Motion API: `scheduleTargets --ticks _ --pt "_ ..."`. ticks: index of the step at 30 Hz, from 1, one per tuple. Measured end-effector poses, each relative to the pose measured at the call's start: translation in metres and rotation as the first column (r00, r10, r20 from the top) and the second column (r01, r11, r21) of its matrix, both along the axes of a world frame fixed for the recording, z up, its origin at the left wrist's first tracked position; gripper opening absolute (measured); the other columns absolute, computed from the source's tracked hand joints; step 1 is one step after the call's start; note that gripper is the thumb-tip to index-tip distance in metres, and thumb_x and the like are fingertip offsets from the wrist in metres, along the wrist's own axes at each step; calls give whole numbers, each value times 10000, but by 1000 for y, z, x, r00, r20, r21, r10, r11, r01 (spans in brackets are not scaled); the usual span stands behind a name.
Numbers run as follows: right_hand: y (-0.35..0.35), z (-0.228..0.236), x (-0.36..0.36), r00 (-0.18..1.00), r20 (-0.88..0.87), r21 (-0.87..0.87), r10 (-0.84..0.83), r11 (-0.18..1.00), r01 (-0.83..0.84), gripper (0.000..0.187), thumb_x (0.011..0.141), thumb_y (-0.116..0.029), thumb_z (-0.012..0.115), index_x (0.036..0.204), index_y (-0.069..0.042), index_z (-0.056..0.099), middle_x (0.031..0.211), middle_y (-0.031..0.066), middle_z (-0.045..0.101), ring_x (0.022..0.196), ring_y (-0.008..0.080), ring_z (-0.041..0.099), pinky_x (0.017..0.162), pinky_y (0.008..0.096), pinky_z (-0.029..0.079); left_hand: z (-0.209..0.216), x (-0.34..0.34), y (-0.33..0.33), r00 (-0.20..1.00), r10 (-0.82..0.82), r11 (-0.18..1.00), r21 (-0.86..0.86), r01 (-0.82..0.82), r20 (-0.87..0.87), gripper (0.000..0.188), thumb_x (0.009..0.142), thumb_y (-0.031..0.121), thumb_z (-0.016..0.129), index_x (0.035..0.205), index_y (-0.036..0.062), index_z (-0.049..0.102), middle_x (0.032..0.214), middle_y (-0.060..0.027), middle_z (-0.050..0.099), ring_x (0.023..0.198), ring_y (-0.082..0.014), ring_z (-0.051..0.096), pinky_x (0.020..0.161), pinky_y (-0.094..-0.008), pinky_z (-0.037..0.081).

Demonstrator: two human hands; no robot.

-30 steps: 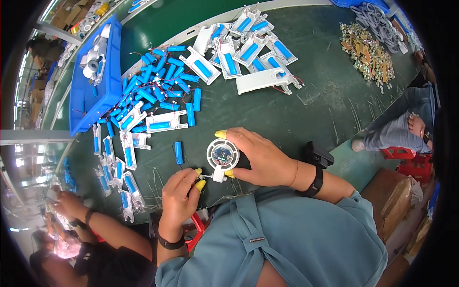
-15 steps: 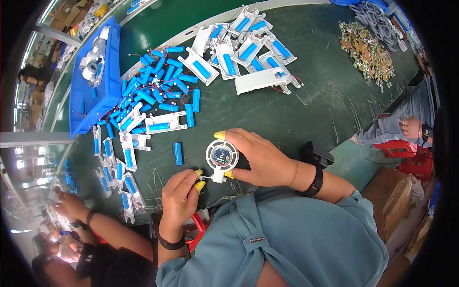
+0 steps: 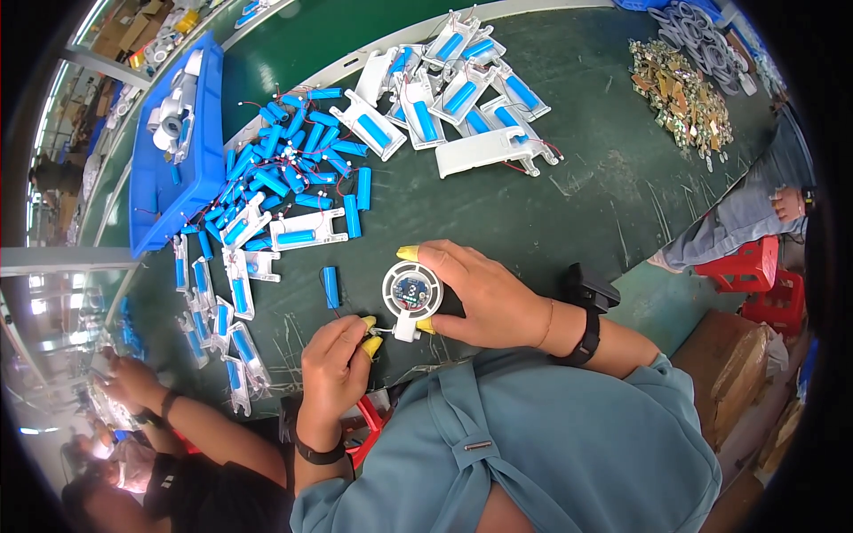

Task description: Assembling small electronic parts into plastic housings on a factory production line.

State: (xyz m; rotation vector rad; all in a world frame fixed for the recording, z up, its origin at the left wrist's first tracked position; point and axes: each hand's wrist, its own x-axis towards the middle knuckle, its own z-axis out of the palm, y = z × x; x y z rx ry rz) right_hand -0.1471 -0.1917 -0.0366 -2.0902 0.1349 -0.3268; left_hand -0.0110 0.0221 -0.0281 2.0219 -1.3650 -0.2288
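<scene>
My right hand (image 3: 484, 293) grips a round white housing (image 3: 411, 291) with a small circuit board showing in its middle, held just above the green table (image 3: 577, 204). Yellow finger cots cover its fingertips. My left hand (image 3: 333, 369), also with yellow cots, pinches a thin wire or small connector at the housing's lower left edge. A single blue cylindrical battery (image 3: 331, 286) with a wire lies on the table just left of the housing.
A heap of loose blue batteries (image 3: 284, 169) and white holders with batteries (image 3: 462, 98) lie farther back. A blue tray (image 3: 178, 142) stands at left. Another person's hands (image 3: 133, 382) work at lower left. Small metal parts (image 3: 680, 98) are piled at right.
Both hands stay on the round housing with barely any shift. The seated person's legs at the right edge have moved a little.
</scene>
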Motion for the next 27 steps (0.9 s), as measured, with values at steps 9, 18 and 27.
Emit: scheduleTargets --ticks 9,18,27 --pt "2 -1 0 1000 2 -10 -7 1000 7 722 703 -75 728 1350 -41 408 1284 175 480 1151 381 506 964 411 442 -3 0 3 1000 -7 1000 8 7 -10 318 707 -110 644 1021 -58 638 999 -164 648 689 -214 609 632 -288 505" --pt "1 0 0 1000 14 -3 5 1000 -5 723 704 -80 731 1349 -37 408 1288 177 480 1152 382 505 968 410 440 1 -2 0 1000 -1 1000 -12 1 19 296 688 -67 640 981 -23 641 949 -163 653 782 -324 633 699 -374 523" --pt "0 -2 -1 1000 15 -3 -3 1000 3 717 707 -80 727 1349 -38 409 1287 176 482 1153 381 504 968 410 440 0 -4 0 998 33 999 40 -31 -50 310 684 -57 648 992 -20 637 961 -162 647 790 -319 632 698 -372 523"
